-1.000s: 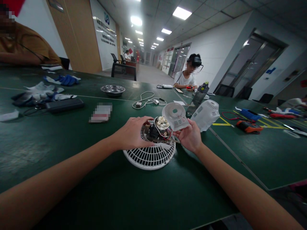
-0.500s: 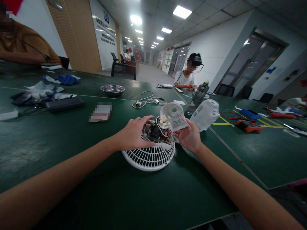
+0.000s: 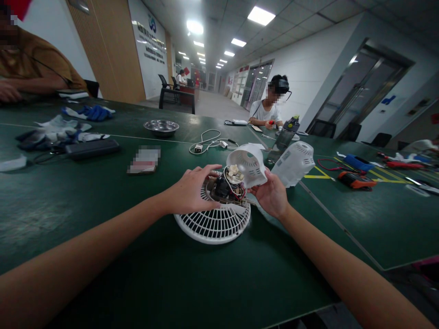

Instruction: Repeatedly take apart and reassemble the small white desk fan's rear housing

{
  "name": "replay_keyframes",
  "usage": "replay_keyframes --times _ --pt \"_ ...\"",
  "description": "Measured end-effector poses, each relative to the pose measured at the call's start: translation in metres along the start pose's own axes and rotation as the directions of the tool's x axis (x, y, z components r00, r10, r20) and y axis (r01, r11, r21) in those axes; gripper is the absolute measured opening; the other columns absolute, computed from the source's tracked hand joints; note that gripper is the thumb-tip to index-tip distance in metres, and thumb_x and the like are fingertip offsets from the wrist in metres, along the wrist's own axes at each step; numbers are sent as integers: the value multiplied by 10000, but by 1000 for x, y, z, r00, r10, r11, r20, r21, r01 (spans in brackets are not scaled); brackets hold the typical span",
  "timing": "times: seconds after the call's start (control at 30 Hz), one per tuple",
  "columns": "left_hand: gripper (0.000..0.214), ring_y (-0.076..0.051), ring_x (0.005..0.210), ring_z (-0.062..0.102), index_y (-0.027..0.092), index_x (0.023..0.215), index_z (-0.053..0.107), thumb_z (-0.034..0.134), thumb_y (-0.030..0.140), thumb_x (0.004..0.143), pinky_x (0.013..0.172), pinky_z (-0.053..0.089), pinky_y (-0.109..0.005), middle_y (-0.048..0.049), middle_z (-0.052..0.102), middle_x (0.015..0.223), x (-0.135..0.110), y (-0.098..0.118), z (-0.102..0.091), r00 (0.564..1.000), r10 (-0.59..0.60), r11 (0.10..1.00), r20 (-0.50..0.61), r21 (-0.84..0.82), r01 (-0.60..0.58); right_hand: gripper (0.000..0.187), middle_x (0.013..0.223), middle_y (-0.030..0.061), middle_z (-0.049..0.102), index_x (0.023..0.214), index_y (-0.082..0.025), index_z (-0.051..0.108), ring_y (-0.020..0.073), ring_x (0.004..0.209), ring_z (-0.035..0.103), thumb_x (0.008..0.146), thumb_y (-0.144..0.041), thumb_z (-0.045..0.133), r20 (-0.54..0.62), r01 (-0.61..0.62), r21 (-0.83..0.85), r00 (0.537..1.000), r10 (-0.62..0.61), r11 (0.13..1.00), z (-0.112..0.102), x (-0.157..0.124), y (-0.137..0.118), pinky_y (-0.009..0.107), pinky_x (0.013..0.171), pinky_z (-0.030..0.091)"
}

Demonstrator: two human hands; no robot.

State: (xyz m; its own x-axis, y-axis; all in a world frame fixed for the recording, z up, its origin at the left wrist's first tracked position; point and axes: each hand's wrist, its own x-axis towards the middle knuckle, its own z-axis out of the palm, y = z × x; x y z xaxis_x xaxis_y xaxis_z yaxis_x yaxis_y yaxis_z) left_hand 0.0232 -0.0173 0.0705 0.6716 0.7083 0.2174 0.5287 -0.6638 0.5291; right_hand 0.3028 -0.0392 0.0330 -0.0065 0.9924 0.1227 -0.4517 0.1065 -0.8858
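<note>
A white fan grille (image 3: 212,228) lies on the green table, with a dark fan motor (image 3: 221,188) and its wires on top. A whitish gear housing (image 3: 234,174) sits on the motor's upper end. My left hand (image 3: 192,189) curves round the motor's left side, thumb and fingers gripping it. In my right hand (image 3: 272,194) is the white plastic motor cover (image 3: 252,160), tilted with its hollow side toward the motor. It is beside and behind the motor, and the right fingertips are partly hidden under it.
Behind my right hand stand a white plastic housing (image 3: 295,163) and a water bottle (image 3: 284,137). A coiled cable (image 3: 214,144), a metal bowl (image 3: 161,128) and a blurred phone-like slab (image 3: 144,161) lie farther back. Gloves (image 3: 51,132) are left; an orange multimeter (image 3: 356,180) is right. Two people sit across the table.
My right hand has turned the motor cover, so its hollow inside now shows more. My left hand and the motor have stayed in place.
</note>
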Motion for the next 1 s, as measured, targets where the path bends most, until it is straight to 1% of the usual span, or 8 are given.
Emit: replay_keyframes --times 0.2,0.43,0.7,0.87,1.0 --pt "994 -414 1272 535 223 1556 332 752 568 724 1035 391 -594 -178 578 1443 -1 -2 2 1000 27 999 -16 22 -27 438 1032 -15 699 1212 -340 576 195 797 649 805 -438 705 -8 20 -26 1000 -20 999 3 -2 0 329 636 548" --pt "995 -412 1246 551 226 1548 338 759 544 704 1032 386 -600 -176 594 1407 -1 -3 4 999 30 999 -39 26 -29 409 1068 -17 683 1189 -336 581 197 833 637 811 -438 696 -6 25 -49 1000 -25 998 3 -1 0 343 665 540" --pt "997 -423 1262 542 204 1535 348 767 513 684 1041 387 -602 -182 595 1410 -1 3 3 1000 16 1000 -25 -2 -16 403 1046 -24 686 1191 -335 581 188 820 634 817 -435 692 -13 21 -47 1000 -21 999 4 -2 0 344 670 539" --pt "982 -418 1268 557 262 1522 354 774 519 672 1055 388 -613 -163 589 1411 -2 0 6 998 19 999 -59 -35 -21 402 1029 -27 693 1196 -346 572 192 811 642 821 -434 687 -7 23 -46 1000 -23 999 7 -4 -1 335 651 535" --pt "955 -419 1288 562 244 1513 355 764 488 685 1075 373 -613 -174 596 1408 -2 2 4 998 36 997 -47 -62 -39 385 1057 -23 686 1169 -338 581 196 838 630 812 -431 690 -19 41 -69 999 -43 997 10 -6 -2 351 680 551"
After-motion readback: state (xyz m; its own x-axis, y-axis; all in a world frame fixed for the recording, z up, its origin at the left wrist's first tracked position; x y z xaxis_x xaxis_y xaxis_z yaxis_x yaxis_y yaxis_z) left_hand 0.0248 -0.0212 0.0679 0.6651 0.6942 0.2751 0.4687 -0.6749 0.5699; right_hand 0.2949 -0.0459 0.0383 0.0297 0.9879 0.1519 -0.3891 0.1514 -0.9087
